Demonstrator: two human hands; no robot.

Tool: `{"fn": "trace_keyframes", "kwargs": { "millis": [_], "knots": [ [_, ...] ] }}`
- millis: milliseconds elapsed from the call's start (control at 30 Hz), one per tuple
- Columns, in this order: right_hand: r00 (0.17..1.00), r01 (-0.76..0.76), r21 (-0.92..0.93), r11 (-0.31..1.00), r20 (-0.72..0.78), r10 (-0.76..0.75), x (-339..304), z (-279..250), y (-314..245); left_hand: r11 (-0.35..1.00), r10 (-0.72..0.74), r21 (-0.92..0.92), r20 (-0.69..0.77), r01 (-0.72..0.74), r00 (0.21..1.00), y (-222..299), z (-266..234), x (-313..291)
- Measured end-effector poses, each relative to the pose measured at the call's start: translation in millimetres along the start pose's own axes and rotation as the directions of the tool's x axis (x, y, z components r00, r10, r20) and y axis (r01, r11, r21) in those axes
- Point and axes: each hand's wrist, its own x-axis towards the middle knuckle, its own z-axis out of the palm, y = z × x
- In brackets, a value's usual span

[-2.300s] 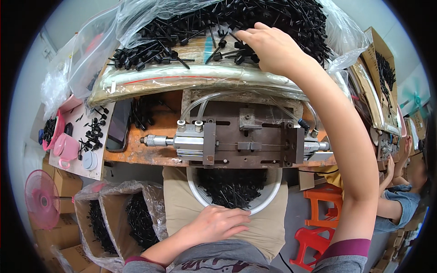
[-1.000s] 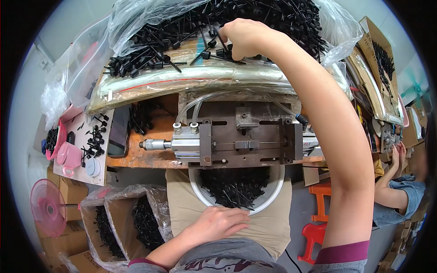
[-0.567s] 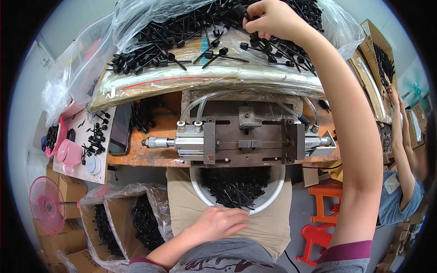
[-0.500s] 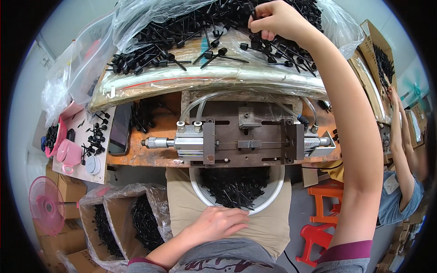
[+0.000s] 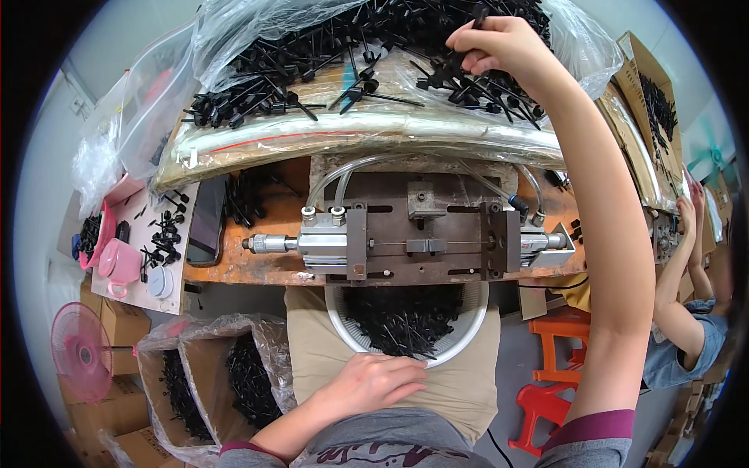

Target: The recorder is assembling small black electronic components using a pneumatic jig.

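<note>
At the right of the heaped black plastic parts (image 5: 437, 31), which have thin stems and knob-like heads, my right hand (image 5: 503, 51) is closed in a pinch. A dark black plastic part (image 5: 480, 14) sticks up from its fingertips; the rest of it is hidden. My left hand (image 5: 381, 381) lies flat on my lap, fingers stretched out and holding nothing. Its fingertips are by the near rim of a white basket (image 5: 337, 324), which holds many more black parts. Between the heap and the basket stands a metal clamping fixture (image 5: 425, 246) with air cylinders at both ends; neither hand touches it.
Clear hoses (image 5: 374, 158) arch over the fixture. At left are a tablet-like device (image 5: 206, 226), a pink mug (image 5: 118, 261) and loose parts. Plastic-lined boxes (image 5: 211, 374) stand lower left, red stools (image 5: 542, 413) lower right. Another person's arms (image 5: 675, 265) reach in at far right.
My right hand has moved a little to the right and nearer, with a black part now showing above its fingers. My left hand stays put. The other person's arms have shifted.
</note>
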Motion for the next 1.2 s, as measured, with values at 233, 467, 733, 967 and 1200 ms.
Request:
{"fn": "trace_keyframes", "kwargs": {
  "millis": [233, 467, 733, 967, 1200],
  "knots": [
    [0.995, 0.048, 0.37, 0.928, -0.099, -0.012, -1, -9, 20, 1.0, 0.019, -0.019, -0.032, -0.02, 0.999, 3, -6, 7],
    [0.978, 0.044, 0.67, 0.741, -0.182, 0.106, -13, 19, -7, 0.997, 0.014, -0.069, -0.113, -0.022, 0.994, 16, -26, 21],
    [0.96, 0.156, 0.318, 0.935, -0.27, -0.068, -18, 7, 6, 0.994, 0.033, -0.093, -0.233, -0.056, 0.972, 25, -35, 34],
    [0.957, 0.105, 0.429, 0.897, -0.288, 0.025, -42, -3, 14, 0.997, 0.073, -0.003, -0.35, -0.079, 0.934, 24, -45, 41],
    [0.982, -0.176, 0.618, 0.766, 0.057, 0.179, -158, 55, -37, 0.974, 0.102, 0.225, -0.549, 0.029, 0.83, 29, -70, 51]
  ]
}}
